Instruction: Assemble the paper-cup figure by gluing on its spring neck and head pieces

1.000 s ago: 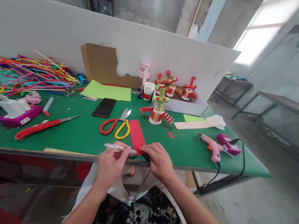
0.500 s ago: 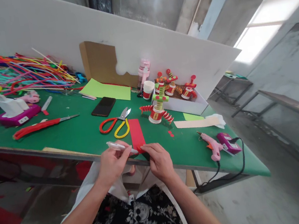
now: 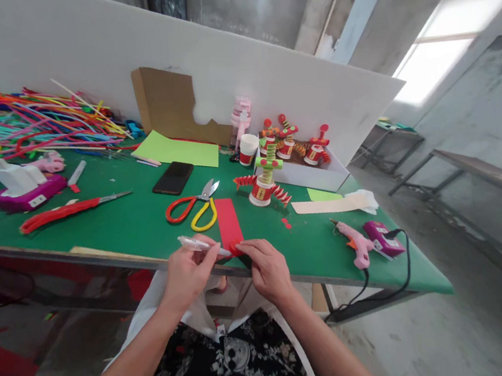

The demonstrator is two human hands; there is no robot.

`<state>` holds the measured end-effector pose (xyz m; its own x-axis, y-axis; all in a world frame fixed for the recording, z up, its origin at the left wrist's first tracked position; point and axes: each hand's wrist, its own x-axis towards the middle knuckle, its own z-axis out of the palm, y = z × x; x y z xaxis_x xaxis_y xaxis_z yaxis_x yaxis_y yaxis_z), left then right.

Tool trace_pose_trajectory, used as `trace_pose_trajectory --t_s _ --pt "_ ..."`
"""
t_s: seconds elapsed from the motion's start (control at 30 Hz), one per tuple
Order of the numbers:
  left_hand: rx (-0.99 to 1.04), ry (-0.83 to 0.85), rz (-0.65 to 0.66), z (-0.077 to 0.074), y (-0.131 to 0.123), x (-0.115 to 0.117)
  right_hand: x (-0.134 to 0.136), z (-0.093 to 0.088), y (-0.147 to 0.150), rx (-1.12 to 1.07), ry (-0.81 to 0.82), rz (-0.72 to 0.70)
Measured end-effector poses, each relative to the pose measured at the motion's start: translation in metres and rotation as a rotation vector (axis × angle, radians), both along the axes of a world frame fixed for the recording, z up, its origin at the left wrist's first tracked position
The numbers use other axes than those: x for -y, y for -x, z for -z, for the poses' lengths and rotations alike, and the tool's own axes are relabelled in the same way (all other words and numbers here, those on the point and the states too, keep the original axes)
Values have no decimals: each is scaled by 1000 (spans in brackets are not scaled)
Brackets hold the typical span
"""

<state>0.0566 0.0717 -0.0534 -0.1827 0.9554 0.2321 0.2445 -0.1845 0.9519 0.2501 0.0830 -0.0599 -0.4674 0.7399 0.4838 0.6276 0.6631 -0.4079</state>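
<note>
My left hand [image 3: 191,275] is closed around a white pen [image 3: 193,244], whose tip points right at the red paper strip [image 3: 227,216]. My right hand [image 3: 267,267] has its fingertips together on a small red round piece [image 3: 234,249] at the strip's near end, by the table edge. The fingers partly cover that piece. Just beyond the left hand lie open scissors [image 3: 194,209] with one red and one yellow handle. A paper-cup figure [image 3: 261,189] with a green spring neck and folded red arms stands past the strip.
A white box [image 3: 324,174] with similar figures stands behind. On the right are a pink glue gun [image 3: 357,244] and a purple power socket [image 3: 384,240] with a cord. A phone [image 3: 173,179], red-handled pliers-like tool [image 3: 66,212] and piled pipe cleaners [image 3: 52,120] lie left.
The view has shifted very slightly. Both hands, the pen and the red paper keep practically the same positions.
</note>
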Motion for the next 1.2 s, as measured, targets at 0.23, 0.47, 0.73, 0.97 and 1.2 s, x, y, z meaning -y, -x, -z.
trace_pose_trajectory --t_s 0.23,0.47,0.73,0.97,1.2 --pt "23 3 16 6 1 -1 0 0 0 -8 -10 -8" --pt "4 -14 8 4 0 1 -1 1 1 10 -48 -13" --pt "-65 -80 -2 4 -2 3 -2 2 2 28 -39 -6" --pt "-150 -188 -29 6 -1 5 -1 1 2 14 -60 -11" --pt "-264 -302 -45 7 2 7 -2 2 1 30 -43 -7"
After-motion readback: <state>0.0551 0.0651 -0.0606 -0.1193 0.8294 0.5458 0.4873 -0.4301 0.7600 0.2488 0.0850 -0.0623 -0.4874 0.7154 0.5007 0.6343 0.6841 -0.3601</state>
